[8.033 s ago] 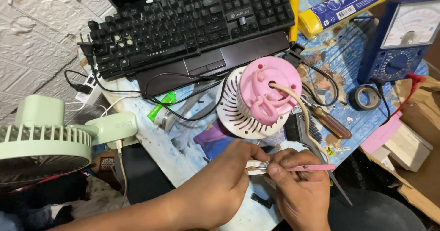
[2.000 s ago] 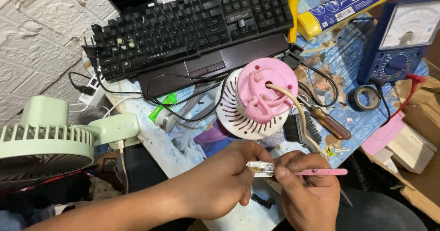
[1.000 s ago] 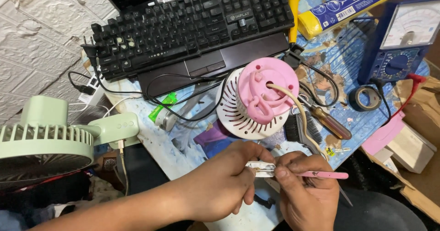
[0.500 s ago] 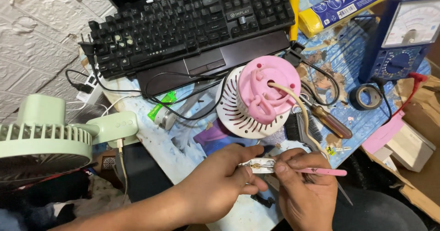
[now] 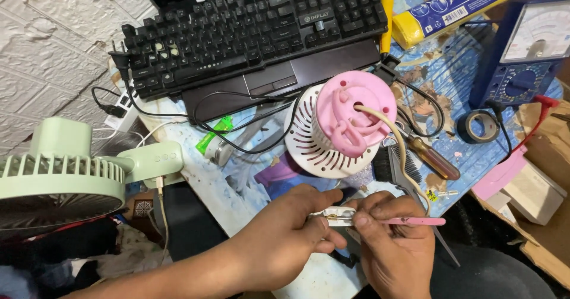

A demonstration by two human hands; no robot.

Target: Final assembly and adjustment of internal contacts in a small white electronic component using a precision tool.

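Note:
My left hand (image 5: 285,239) pinches a small white plug-like part (image 5: 337,216) by its left end, low over the table's front edge. My right hand (image 5: 395,254) holds a thin pink tool (image 5: 415,221) like a pen, its tip at the white part. A beige cable (image 5: 399,147) runs from the part up into the hole on top of a pink and white round appliance (image 5: 344,127) that stands just behind the hands.
A black keyboard (image 5: 249,32) lies on a laptop at the back. A pale green desk fan (image 5: 65,168) stands at left. A blue analog multimeter (image 5: 525,52), a tape roll (image 5: 478,127), a screwdriver (image 5: 430,156) and cardboard boxes (image 5: 534,186) crowd the right.
Both hands stay at the white part; they have shifted only slightly, and the pink tool's tip keeps working at it. Nothing else has moved.

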